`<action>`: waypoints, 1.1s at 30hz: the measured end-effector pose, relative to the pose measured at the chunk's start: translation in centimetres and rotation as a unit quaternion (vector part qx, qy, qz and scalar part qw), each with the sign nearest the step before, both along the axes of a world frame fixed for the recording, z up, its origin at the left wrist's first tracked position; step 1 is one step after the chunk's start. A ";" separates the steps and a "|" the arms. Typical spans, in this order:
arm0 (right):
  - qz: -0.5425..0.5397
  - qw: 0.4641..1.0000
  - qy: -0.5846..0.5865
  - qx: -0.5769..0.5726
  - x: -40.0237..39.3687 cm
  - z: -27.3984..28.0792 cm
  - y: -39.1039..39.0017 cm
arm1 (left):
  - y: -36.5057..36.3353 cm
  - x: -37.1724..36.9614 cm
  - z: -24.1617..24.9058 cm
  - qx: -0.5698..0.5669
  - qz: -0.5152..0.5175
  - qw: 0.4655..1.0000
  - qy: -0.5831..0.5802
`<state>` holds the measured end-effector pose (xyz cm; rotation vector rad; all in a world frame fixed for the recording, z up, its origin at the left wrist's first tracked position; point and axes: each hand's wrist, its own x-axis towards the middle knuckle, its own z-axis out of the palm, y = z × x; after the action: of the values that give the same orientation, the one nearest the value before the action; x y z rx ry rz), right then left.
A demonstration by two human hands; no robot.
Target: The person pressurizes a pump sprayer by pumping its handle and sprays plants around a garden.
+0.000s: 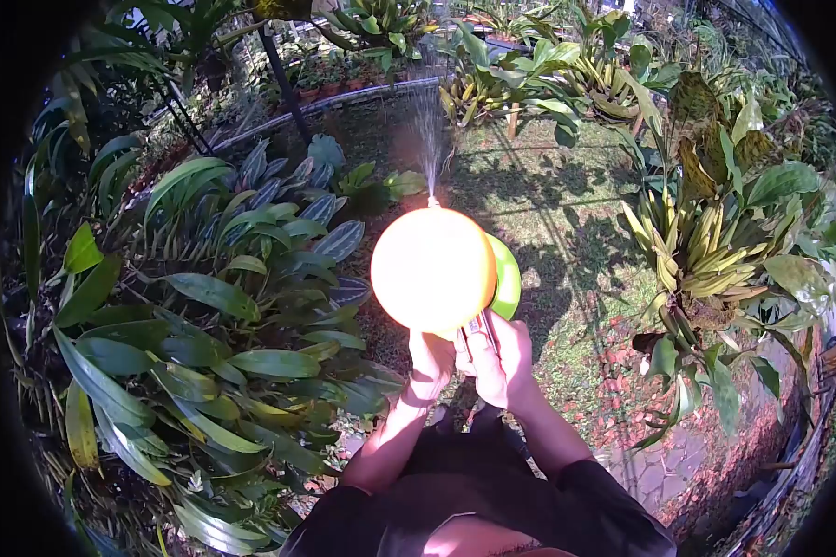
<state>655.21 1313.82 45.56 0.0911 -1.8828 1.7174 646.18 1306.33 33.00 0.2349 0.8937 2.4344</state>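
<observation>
As sprayer [432, 269] jets water [430, 153], right hand [503, 364] clasps handle [478, 330]; left hand [429, 360] grip hidden, can't tell.

Single head cam, fisheye-wide with dark rounded corners, facing forward and steeply down. Wearer's dark sleeves [613, 506] sit close at bottom edge; left hand [431, 360] and right hand [503, 371] near, just below centre; ground [571, 343] runs away toward top.

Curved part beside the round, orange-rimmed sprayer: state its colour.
Bright lime green; the curved part shows best in the head view.
</observation>
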 end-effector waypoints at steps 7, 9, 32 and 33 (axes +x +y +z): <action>0.060 0.986 0.094 0.121 2.2 3.5 -1.2 | -1.6 1.6 0.4 0.064 0.132 0.988 0.039; 0.071 0.975 0.115 0.174 2.6 3.9 -1.7 | -3.4 2.0 1.2 0.058 0.158 0.978 0.123; -0.126 0.988 0.075 -0.052 33.5 -2.6 -7.2 | -4.3 33.4 1.6 -0.103 -0.125 0.984 0.076; -0.137 0.986 0.075 -0.055 35.0 -2.3 -7.2 | -3.4 34.4 2.1 -0.108 -0.155 0.980 0.062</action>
<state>690.22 1306.59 43.21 -0.0769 -1.6067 1.5747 680.60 1302.95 35.11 0.4157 1.0800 2.0374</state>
